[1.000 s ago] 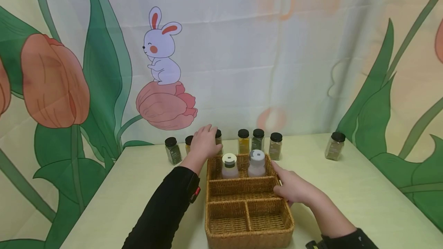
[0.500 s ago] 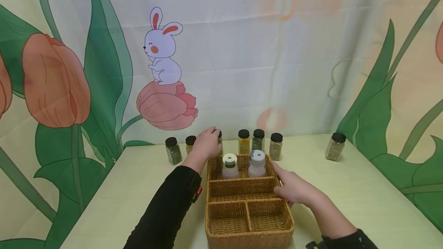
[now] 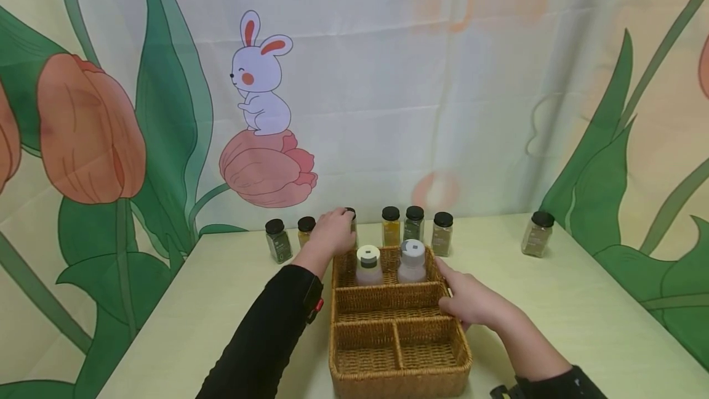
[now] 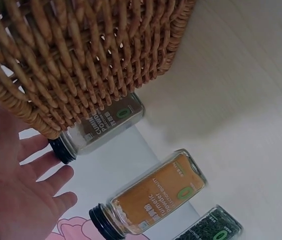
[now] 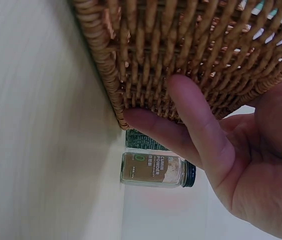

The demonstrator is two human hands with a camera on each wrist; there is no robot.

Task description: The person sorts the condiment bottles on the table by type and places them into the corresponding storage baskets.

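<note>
In the head view, my left hand (image 3: 334, 234) reaches past the back-left corner of a wicker basket (image 3: 400, 379). Its fingers come up against the black lid of a jar of cumin powder (image 3: 353, 226). The left wrist view has those fingers (image 4: 56, 180) loosely extended beside the cumin jar (image 4: 113, 122), with the thumb hidden behind the basket. On the basket's right side, my right hand (image 3: 479, 303) holds the wall, thumb at the rim and fingers (image 5: 195, 110) against the outside weave. Two white bottles, one (image 3: 368, 270) left and one (image 3: 412, 266) right, stand in the rear compartment.
Along the backdrop stand a green herb jar (image 3: 279, 242), a turmeric jar (image 3: 305, 231), a yellow jar (image 3: 390, 228), a dark green jar (image 3: 413, 225) and another cumin jar (image 3: 441, 236). One pale brown jar (image 3: 536, 236) sits apart at the right of the table.
My left hand has lowered slightly, and its fingers have come down from above onto the jar's lid. The right hand and the basket stay where they were.
</note>
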